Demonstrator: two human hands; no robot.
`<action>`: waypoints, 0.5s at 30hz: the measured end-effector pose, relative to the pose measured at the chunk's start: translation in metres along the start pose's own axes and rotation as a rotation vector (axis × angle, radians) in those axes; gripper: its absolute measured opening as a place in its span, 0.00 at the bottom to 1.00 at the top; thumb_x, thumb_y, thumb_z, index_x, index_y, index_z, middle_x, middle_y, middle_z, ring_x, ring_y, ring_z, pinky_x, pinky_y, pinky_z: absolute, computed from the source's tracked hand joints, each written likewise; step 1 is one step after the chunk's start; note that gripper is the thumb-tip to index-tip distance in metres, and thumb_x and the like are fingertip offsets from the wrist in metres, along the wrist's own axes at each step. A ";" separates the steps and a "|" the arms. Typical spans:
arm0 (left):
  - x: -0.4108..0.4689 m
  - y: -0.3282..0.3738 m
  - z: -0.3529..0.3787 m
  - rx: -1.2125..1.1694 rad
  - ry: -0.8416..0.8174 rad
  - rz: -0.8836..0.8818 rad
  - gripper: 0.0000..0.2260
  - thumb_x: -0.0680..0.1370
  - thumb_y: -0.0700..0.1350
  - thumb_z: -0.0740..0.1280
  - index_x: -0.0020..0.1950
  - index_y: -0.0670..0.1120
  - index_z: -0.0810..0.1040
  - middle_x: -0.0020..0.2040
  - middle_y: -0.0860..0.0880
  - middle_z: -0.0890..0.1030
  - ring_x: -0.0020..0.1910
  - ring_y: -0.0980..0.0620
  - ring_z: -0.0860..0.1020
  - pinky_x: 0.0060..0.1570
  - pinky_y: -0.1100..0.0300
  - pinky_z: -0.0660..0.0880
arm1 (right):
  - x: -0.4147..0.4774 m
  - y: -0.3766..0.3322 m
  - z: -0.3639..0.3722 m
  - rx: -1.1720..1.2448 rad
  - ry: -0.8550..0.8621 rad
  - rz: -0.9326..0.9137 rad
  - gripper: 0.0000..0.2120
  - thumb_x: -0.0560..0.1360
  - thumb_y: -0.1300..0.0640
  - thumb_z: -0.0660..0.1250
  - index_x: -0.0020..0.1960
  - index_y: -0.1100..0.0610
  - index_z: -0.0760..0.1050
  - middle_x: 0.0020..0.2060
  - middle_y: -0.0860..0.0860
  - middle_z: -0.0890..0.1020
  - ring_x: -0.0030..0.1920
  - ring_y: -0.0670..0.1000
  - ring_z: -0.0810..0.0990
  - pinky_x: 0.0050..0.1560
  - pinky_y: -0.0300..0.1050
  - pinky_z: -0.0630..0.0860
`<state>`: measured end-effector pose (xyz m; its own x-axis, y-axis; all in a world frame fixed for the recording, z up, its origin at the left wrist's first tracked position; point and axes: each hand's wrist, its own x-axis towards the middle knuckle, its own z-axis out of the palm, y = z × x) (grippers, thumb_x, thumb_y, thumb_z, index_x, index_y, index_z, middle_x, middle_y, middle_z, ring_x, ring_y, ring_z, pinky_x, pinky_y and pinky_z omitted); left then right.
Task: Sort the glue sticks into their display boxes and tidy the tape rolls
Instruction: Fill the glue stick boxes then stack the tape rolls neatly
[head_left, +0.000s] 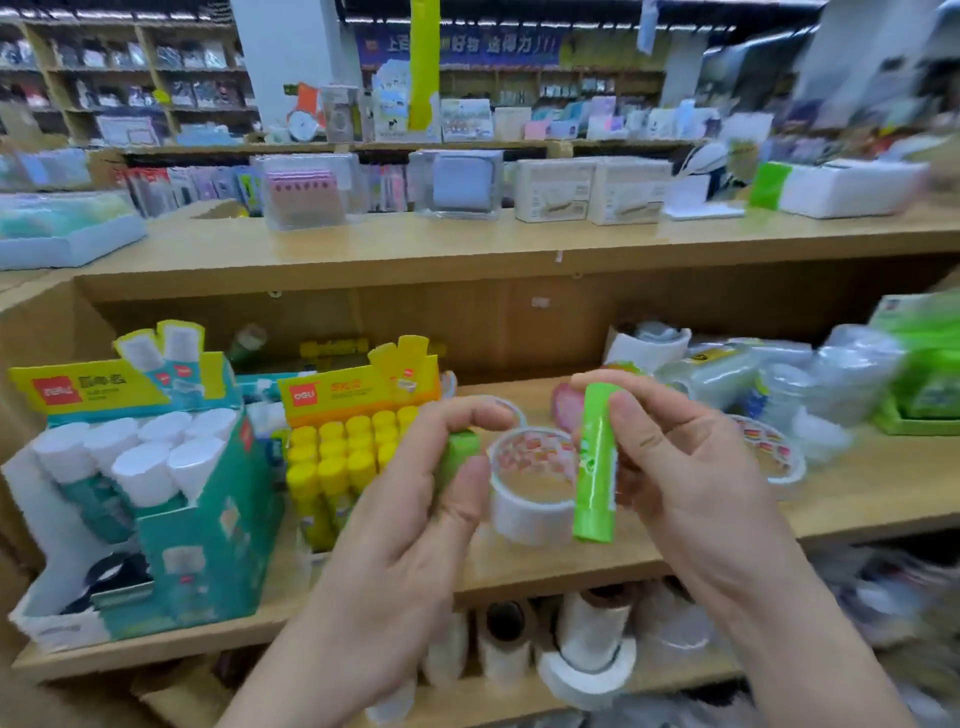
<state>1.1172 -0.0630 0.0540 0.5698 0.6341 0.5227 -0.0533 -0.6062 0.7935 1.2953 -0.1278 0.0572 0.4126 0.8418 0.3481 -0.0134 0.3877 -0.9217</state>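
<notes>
1. Right hand (691, 467) is raised in front of the middle shelf (857, 499). Its fingers (639, 431) are curled and pinch a green glue stick (595, 467) near its upper end.
2. That stick's long axis runs near vertical, with the top leaning slightly right. The upper end points up at the fingertips and the lower end hangs free below the hand, above the shelf board. Blur hides which end carries the cap.
3. Left hand (405, 519) is level with the right and just left of it. Its thumb and fingers are curled round a second green stick (461, 451). Only a short length shows between them. The visible end points up and to the right, and the rest is hidden in the palm.
4. A white tape roll (530, 514) sits on the shelf between the two hands, with its open core facing up. Another tape roll (774, 457) lies farther right, behind the right hand.
5. A yellow display box (353, 395) stands at the left of the shelf, packed with upright yellow-capped glue sticks (332, 457).
6. A teal display box (208, 545) stands left of that and holds upright white-capped sticks (140, 467).
7. Clear-wrapped packs (727, 374) are stacked at the back right of the shelf.
8. White rolls (592, 639) stand on the shelf below.
</notes>
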 end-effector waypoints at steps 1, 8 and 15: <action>0.008 0.001 0.014 -0.028 -0.046 -0.003 0.12 0.78 0.56 0.59 0.59 0.59 0.73 0.46 0.61 0.78 0.47 0.58 0.77 0.49 0.60 0.73 | -0.001 -0.005 -0.016 -0.006 0.019 -0.008 0.21 0.68 0.40 0.72 0.54 0.53 0.82 0.43 0.60 0.81 0.43 0.56 0.77 0.43 0.52 0.74; 0.069 0.013 0.136 -0.132 -0.161 0.025 0.10 0.72 0.50 0.71 0.53 0.56 0.80 0.49 0.54 0.84 0.52 0.54 0.81 0.55 0.55 0.77 | 0.004 -0.041 -0.164 -0.128 0.174 -0.142 0.12 0.70 0.50 0.68 0.51 0.51 0.83 0.39 0.51 0.81 0.39 0.49 0.76 0.39 0.42 0.75; 0.129 0.027 0.267 -0.020 -0.055 0.113 0.12 0.70 0.57 0.70 0.51 0.56 0.81 0.45 0.54 0.81 0.43 0.55 0.78 0.42 0.60 0.74 | 0.030 -0.067 -0.326 -0.435 0.416 -0.279 0.14 0.75 0.69 0.67 0.50 0.51 0.78 0.47 0.53 0.82 0.42 0.45 0.81 0.44 0.37 0.79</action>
<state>1.4083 -0.1263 0.0596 0.6033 0.5344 0.5920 -0.1363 -0.6624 0.7367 1.6053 -0.2511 0.0729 0.6656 0.4832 0.5688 0.4776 0.3098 -0.8221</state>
